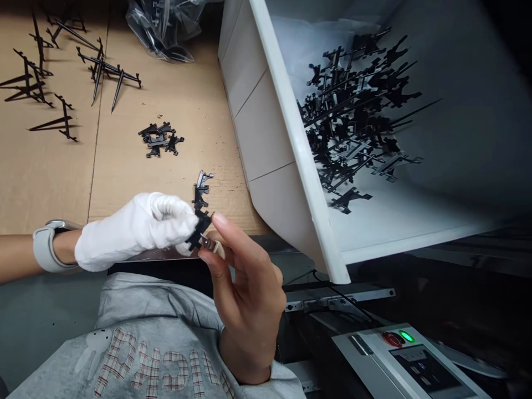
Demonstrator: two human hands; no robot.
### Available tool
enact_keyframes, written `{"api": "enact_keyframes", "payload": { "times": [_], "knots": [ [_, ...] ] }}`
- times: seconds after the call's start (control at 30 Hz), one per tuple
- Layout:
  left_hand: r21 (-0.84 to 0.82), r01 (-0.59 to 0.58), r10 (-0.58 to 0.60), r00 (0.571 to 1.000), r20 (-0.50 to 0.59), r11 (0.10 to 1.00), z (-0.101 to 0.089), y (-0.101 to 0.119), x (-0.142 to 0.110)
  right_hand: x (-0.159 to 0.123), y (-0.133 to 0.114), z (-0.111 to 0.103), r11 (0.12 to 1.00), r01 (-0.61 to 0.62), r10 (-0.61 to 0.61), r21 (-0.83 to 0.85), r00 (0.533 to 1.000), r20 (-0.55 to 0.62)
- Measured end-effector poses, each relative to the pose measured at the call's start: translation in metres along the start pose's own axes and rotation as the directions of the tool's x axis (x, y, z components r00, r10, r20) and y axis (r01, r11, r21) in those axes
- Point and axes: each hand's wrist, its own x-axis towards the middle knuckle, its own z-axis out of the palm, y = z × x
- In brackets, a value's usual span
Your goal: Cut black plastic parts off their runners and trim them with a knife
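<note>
In a white glove, my left hand [143,230] pinches a small black plastic part [200,228] above the table's front edge. My bare right hand [247,282] is closed on a small cutter [211,244] with a metal blade and a pale handle. The blade meets the black part or lies right against it; the exact contact is hidden by the fingers. Just beyond the held part, a couple of similar black parts [201,188] lie on the table. Farther back is a small pile of matching black pieces [160,138].
Several branched black sprues [103,69] are spread over the cardboard-covered table [120,172] at the far left. A clear plastic bag [166,27] with black contents sits at the back. On the right, a large white bin [307,166] holds many black parts. A control box [399,360] stands below it.
</note>
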Motion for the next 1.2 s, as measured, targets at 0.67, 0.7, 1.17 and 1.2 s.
{"api": "enact_keyframes", "payload": {
  "times": [0.67, 0.7, 1.17, 1.2],
  "knots": [
    [-0.034, 0.083, -0.080, 0.994, 0.076, 0.996, -0.002, 0.001, -0.005, 0.000, -0.004, -0.006, 0.997, -0.077, 0.078, -0.032, 0.995, 0.056],
    [-0.032, 0.071, -0.068, 0.995, 0.068, 0.997, -0.002, 0.002, -0.005, -0.001, -0.005, -0.007, 0.996, -0.077, 0.080, -0.050, 0.995, 0.054],
    [0.047, 0.044, -0.047, 0.998, 0.046, 0.998, 0.003, 0.011, -0.007, 0.003, 0.000, -0.007, 0.998, -0.066, 0.065, 0.006, 0.994, 0.085],
    [0.054, 0.047, -0.049, 0.997, 0.051, 0.997, 0.003, 0.012, -0.007, 0.002, -0.001, -0.007, 0.997, -0.073, 0.072, 0.007, 0.993, 0.091]
  ]
}}
